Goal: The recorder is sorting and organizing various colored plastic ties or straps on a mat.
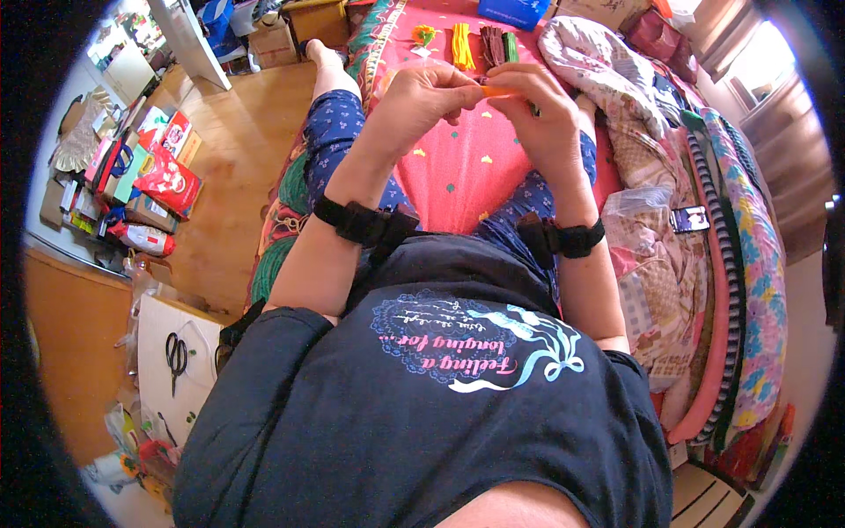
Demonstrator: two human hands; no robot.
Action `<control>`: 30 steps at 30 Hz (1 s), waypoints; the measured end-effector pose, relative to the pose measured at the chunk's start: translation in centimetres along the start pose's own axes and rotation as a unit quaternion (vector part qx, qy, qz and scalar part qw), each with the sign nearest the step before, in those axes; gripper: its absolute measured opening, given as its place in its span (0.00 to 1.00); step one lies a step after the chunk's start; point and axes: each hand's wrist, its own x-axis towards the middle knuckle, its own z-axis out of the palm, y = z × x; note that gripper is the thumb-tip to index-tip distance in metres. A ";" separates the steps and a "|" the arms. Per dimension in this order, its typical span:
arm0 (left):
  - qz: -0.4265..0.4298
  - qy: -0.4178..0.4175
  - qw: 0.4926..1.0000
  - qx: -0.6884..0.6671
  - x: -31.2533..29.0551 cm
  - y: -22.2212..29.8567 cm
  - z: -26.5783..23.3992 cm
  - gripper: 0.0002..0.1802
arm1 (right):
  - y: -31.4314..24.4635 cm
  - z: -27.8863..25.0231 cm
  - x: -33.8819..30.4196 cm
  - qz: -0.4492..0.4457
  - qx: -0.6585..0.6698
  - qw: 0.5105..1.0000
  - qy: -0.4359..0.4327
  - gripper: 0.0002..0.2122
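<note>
Between my two hands, above the red bedspread [453, 172], is a short orange pipe cleaner [498, 91]. My left hand [433, 95] pinches its left end with thumb and forefinger. The fingers of my right hand [539, 99] are closed on its right part and hide some of it. Just beyond the hands lie bundles of pipe cleaners: a yellow one [462, 47], a dark brown one [492, 46] and a green one [510, 47]. To the left of the yellow bundle rests a small orange and yellow flower [423, 35] with green on it.
My legs stretch out on either side of the bedspread. Crumpled quilts [607, 75] and a phone [689, 219] lie on the right. Black scissors [176, 359] rest on a white table [158, 326] at the lower left. Boxes and a red bag [169, 180] stand on the left.
</note>
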 end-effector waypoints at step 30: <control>0.029 0.093 0.980 0.172 0.3 -1.1 0.2 0.11 | 0.5 0.8 -2.4 -0.074 -0.182 0.980 0.003 0.05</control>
